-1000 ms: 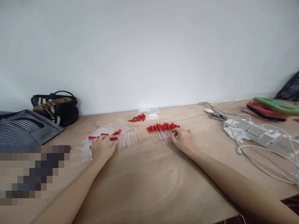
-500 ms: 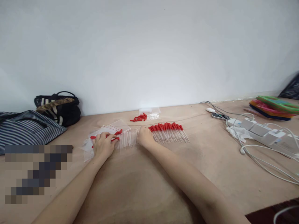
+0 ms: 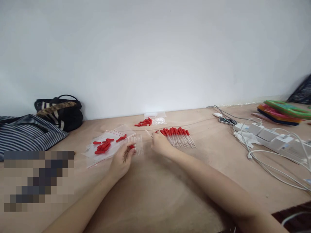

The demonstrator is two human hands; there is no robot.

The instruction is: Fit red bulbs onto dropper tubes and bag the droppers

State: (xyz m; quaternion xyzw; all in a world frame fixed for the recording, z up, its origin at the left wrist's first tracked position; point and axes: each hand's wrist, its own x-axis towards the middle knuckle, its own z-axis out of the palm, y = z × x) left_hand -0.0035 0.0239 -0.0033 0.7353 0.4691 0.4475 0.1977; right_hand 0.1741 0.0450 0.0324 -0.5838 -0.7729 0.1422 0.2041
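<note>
My left hand (image 3: pixel 121 162) pinches a red rubber bulb (image 3: pixel 132 146) between thumb and fingers, just over the left end of a row of clear thin tubes (image 3: pixel 139 144). A single clear tube (image 3: pixel 148 133) sticks out up and left from my closed right hand (image 3: pixel 161 143). To the right of that hand lies a neat row of assembled droppers (image 3: pixel 181 137), red bulbs at the far end and clear tips toward me. Loose red bulbs (image 3: pixel 103 148) lie on clear plastic bags (image 3: pixel 91 159) left of my left hand.
Farther back, more red bulbs (image 3: pixel 143 122) lie beside a clear bag of tubes (image 3: pixel 159 119). On the right are a power strip with white chargers (image 3: pixel 267 134), loose cables, a phone (image 3: pixel 226 120) and stacked colored trays (image 3: pixel 286 111). A striped bag (image 3: pixel 31 132) and a black bag (image 3: pixel 70 113) stand left.
My left hand has come off the bags rightward with a red bulb, uncovering the pile. My right hand has moved slightly right and lifted a tube from the row's right end.
</note>
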